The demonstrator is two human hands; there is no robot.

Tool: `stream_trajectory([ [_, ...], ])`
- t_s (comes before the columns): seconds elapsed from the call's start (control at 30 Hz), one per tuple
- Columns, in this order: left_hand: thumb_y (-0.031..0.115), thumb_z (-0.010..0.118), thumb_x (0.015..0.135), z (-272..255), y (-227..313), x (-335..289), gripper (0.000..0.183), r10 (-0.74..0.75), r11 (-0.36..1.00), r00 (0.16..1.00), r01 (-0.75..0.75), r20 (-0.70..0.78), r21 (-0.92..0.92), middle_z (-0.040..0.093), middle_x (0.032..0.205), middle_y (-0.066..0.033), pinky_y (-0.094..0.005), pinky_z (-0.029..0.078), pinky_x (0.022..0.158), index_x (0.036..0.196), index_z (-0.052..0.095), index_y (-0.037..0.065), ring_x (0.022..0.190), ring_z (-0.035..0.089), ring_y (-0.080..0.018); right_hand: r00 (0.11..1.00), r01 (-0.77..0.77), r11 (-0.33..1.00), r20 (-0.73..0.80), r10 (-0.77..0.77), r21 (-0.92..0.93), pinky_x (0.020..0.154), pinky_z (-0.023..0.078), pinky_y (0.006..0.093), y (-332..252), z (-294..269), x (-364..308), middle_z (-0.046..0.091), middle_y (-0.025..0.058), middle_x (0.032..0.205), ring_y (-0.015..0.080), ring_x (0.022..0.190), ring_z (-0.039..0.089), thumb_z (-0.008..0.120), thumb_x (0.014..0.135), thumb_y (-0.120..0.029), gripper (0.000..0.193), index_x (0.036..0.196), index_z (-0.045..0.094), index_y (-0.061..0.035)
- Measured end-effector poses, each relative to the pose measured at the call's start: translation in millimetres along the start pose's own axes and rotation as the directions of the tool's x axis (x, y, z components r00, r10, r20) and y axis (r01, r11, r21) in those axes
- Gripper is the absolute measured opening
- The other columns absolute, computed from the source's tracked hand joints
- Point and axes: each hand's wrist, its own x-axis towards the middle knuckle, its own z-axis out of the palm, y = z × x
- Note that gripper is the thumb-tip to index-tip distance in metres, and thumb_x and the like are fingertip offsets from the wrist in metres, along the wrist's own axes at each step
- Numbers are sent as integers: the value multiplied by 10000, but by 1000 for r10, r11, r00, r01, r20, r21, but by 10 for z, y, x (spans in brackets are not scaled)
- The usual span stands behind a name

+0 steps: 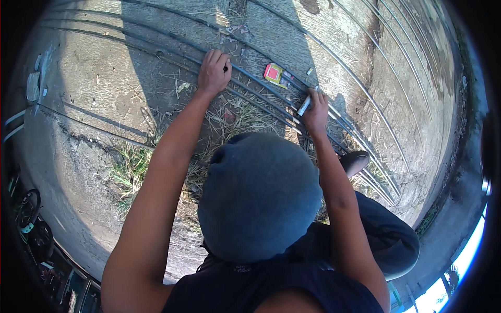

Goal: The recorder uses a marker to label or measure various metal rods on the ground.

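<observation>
So the long thin rods [261, 83] run on a slant across the ground, from out past the person's left hand [214, 71] on the far side, down between both hands and back toward the body beyond the right hand [316, 112]. Neither hand is really nearer, since both are right at the bundle. The left has its fingers curled down over it, palm down, though how tight that is you can't tell. The right is closed on a small pale stick-like piece [304, 106], pinched so its long axis cuts across the rods instead of along them. Kinda cluttered around there too: a red and yellow packet [272, 72] sits between the hands, closer to the right one, and dry grass [250, 112] pokes up on the body side. The shoe [355, 163] is back and right of the right hand, crowding the rods; can't tell if it's touching.
</observation>
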Motion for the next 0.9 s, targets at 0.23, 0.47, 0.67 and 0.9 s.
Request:
stream_trajectory([
  [0.23,67,618,877,5,-68,-4,112,13,1000,1000,-13,-25,5,556,958,-155,-478,463,935,978,622,20,994,558,-374,1000,5,1000,1,-5,25,813,507,475,68,35,-24,643,151,925,371,918,610,601,801,80,401,1173,643,-65],
  [0.47,107,592,942,-17,-100,-62,415,-86,995,996,87,-12,47,540,1254,-214,-479,442,1028,1344,525,29,1189,529,-409,991,118,992,59,-120,44,794,496,457,-14,187,87,642,124,899,341,893,610,641,758,54,415,1152,656,-75],
  [0.67,116,596,961,86,11,-60,621,-122,992,991,122,-60,5,385,1497,-242,-479,390,1133,1527,357,29,1374,429,-440,954,288,942,-133,-267,173,767,455,433,-961,747,1134,639,80,870,303,869,613,662,755,10,380,1113,685,-117],
  [0.9,97,606,930,-46,-45,-52,537,-171,985,984,171,-42,4,426,1457,-260,-498,391,1136,1436,448,9,1354,443,-449,988,63,787,73,-137,614,779,553,466,-1435,136,1456,700,185,1017,398,925,693,708,770,5,381,1138,664,-83],
])
